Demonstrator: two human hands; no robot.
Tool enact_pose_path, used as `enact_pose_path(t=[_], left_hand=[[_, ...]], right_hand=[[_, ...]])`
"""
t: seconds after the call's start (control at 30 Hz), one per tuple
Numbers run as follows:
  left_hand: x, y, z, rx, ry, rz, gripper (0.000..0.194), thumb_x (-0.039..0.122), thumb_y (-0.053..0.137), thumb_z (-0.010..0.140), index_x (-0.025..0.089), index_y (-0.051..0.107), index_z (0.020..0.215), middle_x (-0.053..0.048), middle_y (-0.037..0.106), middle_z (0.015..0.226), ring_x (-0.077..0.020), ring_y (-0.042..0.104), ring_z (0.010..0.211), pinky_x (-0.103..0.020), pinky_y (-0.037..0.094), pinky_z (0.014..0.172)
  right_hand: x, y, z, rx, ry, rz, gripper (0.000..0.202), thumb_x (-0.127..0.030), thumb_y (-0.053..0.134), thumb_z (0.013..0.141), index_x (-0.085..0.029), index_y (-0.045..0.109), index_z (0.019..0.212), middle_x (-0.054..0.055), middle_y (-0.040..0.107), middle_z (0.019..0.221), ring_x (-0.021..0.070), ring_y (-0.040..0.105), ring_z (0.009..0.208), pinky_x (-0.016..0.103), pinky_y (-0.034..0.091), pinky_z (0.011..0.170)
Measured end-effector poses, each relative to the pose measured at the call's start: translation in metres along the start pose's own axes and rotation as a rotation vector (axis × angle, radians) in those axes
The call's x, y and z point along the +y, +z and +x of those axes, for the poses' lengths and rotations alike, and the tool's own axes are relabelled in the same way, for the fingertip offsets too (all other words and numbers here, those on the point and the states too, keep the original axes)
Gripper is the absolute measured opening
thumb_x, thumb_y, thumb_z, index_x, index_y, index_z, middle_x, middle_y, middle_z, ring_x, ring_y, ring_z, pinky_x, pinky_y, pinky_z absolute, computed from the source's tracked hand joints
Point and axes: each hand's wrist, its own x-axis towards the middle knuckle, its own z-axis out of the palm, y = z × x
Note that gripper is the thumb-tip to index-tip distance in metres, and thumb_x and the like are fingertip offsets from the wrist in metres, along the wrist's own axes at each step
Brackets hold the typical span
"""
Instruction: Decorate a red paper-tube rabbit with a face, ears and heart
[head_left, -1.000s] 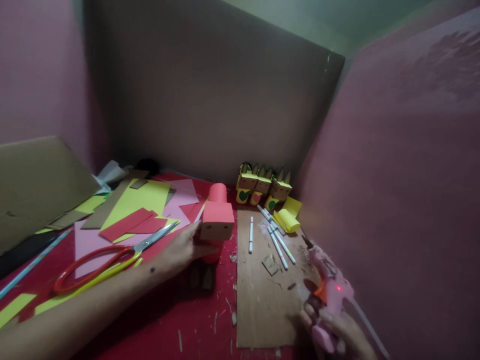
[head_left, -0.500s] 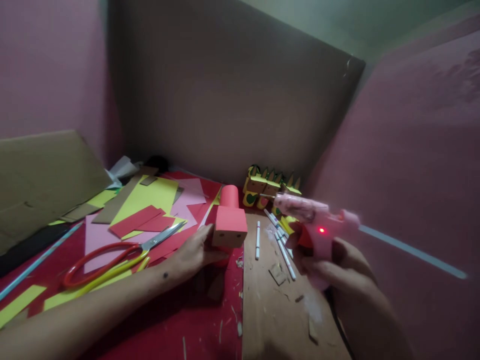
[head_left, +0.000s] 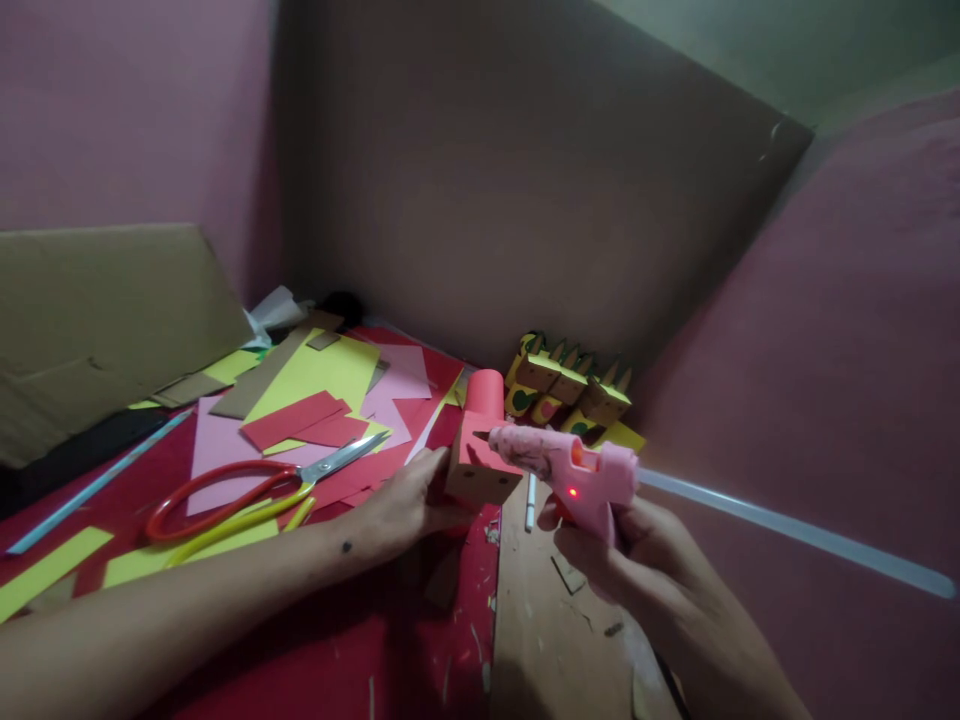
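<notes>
My left hand point(head_left: 409, 500) grips a red paper figure point(head_left: 480, 445), made of a box-shaped front with two dark dots and a round tube behind it. Part of the figure's underside is hidden by my fingers. In my right hand point(head_left: 645, 570) is a pink hot glue gun point(head_left: 559, 465) with a lit red light. Its nozzle is over the top of the box, though I cannot tell whether it touches. A long translucent glue stick point(head_left: 795, 530) sticks out of the gun's back end.
Red-and-yellow-handled scissors point(head_left: 270, 495) lie left on coloured paper sheets point(head_left: 315, 375). A cardboard piece point(head_left: 112, 320) stands far left, near another glue stick point(head_left: 101, 485). Several yellow figures point(head_left: 570, 380) stand at the back. A white marker point(head_left: 531, 503) lies on the wooden surface point(head_left: 555, 640).
My right hand has brought the glue gun left, from beside the red figure to over its box top. My left hand still holds the figure. The view has shifted slightly.
</notes>
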Motion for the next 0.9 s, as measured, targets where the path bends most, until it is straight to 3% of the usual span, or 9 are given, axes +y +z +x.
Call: enact_pose_path(t=[0.23,0.47,0.63,0.9], left_hand=[[-0.005,-0.001,0.004,-0.048,0.053,0.001,0.047,0.032,0.083,0.076,0.021,0.064,0.117,-0.007,0.073,0.116,-0.0344,0.067,0.113,-0.045,0.057,0.091],[-0.014,-0.001,0.004,-0.012,0.016,0.050,0.054,0.036,0.084,0.074,0.022,0.066,0.122,-0.011,0.074,0.119,-0.0395,0.067,0.117,-0.053,0.056,0.098],[-0.013,0.002,0.002,0.052,0.025,0.006,0.052,0.036,0.085,0.072,0.024,0.069,0.120,-0.009,0.076,0.118,-0.0394,0.068,0.118,-0.052,0.057,0.097],[-0.010,0.004,0.001,0.046,0.000,-0.021,0.055,0.035,0.084,0.072,0.021,0.069,0.124,-0.011,0.076,0.116,-0.0398,0.069,0.117,-0.051,0.059,0.094]], right_hand=[[0.007,0.006,0.001,0.051,-0.057,-0.025,0.033,-0.053,0.070,0.089,-0.021,0.075,0.082,-0.001,0.056,0.067,0.0135,0.044,0.059,0.023,0.036,0.050],[0.004,0.008,0.002,0.034,-0.026,0.005,0.030,-0.050,0.074,0.087,-0.021,0.073,0.077,-0.001,0.054,0.067,0.0135,0.044,0.062,0.022,0.034,0.050],[0.001,0.007,0.001,0.064,-0.034,-0.074,0.034,-0.052,0.072,0.087,-0.022,0.066,0.072,-0.001,0.052,0.069,0.0151,0.047,0.065,0.023,0.040,0.053],[0.007,0.009,0.002,0.100,-0.063,-0.053,0.032,-0.049,0.073,0.087,-0.022,0.069,0.071,-0.001,0.057,0.065,0.0153,0.048,0.061,0.025,0.039,0.051]])
